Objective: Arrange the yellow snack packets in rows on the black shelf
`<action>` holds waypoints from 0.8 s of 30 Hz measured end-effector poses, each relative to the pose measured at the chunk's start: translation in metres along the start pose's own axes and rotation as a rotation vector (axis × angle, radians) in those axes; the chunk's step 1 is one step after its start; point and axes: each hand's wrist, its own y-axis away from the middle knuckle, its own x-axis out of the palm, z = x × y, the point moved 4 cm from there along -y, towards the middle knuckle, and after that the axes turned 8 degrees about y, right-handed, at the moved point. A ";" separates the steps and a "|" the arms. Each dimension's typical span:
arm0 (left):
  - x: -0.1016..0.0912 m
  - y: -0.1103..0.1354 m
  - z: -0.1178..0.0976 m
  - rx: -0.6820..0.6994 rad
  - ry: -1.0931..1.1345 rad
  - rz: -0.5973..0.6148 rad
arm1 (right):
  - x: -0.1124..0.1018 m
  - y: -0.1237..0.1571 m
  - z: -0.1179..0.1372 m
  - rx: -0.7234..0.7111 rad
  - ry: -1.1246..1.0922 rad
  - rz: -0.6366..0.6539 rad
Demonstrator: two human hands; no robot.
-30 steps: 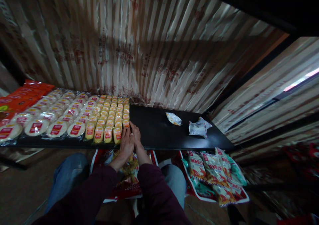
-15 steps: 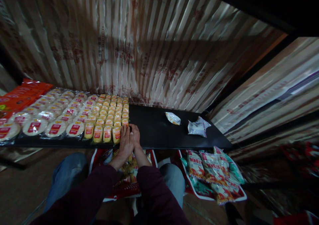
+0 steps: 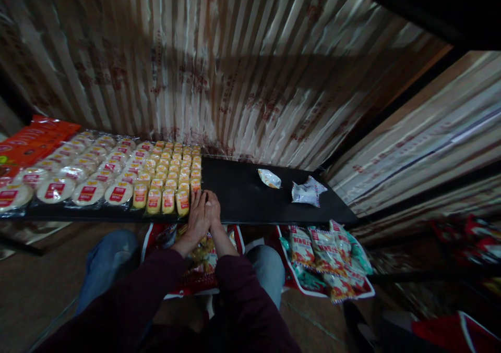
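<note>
My left hand (image 3: 199,213) and my right hand (image 3: 212,208) are pressed together at the front right end of the rows of small yellow wrapped cakes (image 3: 168,200). The fingers of both are bent and closed, and what lies under them is hidden. Just beyond the left fingertips shows a wrapped cake with a red label (image 3: 195,184). Left of the small cakes stand rows of round, pale wrapped cakes (image 3: 88,192), also with red labels. All of them rest on a black shelf (image 3: 242,202).
Orange packets (image 3: 37,139) lie at the shelf's left end. On its right are a small white packet (image 3: 269,178) and a crumpled whitish packet (image 3: 307,192). Below stand a red crate (image 3: 146,241) between my knees and a white-rimmed crate (image 3: 313,293) of snack bags (image 3: 327,250). Striped sheeting (image 3: 219,71) hangs behind.
The view has shifted slightly, so shelf and crates sit a little higher in the picture. My hands stay together at the same end of the cake rows.
</note>
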 end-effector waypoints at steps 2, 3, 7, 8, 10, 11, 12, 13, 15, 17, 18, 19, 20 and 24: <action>-0.002 0.006 -0.004 0.010 -0.015 0.020 | -0.003 0.007 -0.001 0.035 -0.029 -0.018; -0.003 0.010 -0.006 0.017 -0.023 0.030 | -0.005 0.011 0.000 0.054 -0.043 -0.024; -0.015 0.029 -0.020 0.094 -0.073 0.036 | -0.012 0.026 0.008 0.039 -0.072 -0.028; -0.020 0.034 -0.023 0.129 -0.093 0.028 | -0.013 0.029 0.011 0.026 -0.073 -0.031; -0.032 0.046 -0.028 0.189 -0.147 -0.002 | -0.017 0.036 0.018 0.005 -0.071 -0.052; -0.038 0.052 -0.028 0.209 -0.182 -0.022 | -0.018 0.039 0.022 -0.002 -0.070 -0.065; -0.044 0.058 -0.027 0.224 -0.221 -0.044 | -0.018 0.041 0.027 -0.011 -0.071 -0.075; -0.049 0.062 -0.025 0.233 -0.260 -0.060 | -0.018 0.043 0.031 -0.020 -0.075 -0.078; -0.056 0.070 -0.018 0.238 -0.333 -0.073 | -0.017 0.045 0.038 -0.035 -0.087 -0.074; -0.058 0.073 -0.009 0.238 -0.380 -0.055 | -0.013 0.046 0.044 -0.042 -0.105 -0.057; -0.058 0.073 -0.005 0.238 -0.387 -0.040 | -0.011 0.045 0.045 -0.044 -0.115 -0.048; -0.057 0.072 -0.001 0.238 -0.386 -0.023 | -0.009 0.044 0.046 -0.046 -0.124 -0.037; -0.057 0.071 0.003 0.239 -0.377 -0.007 | -0.008 0.043 0.047 -0.048 -0.131 -0.029; -0.055 0.063 0.012 0.268 -0.354 0.040 | -0.004 0.039 0.046 -0.042 -0.148 -0.018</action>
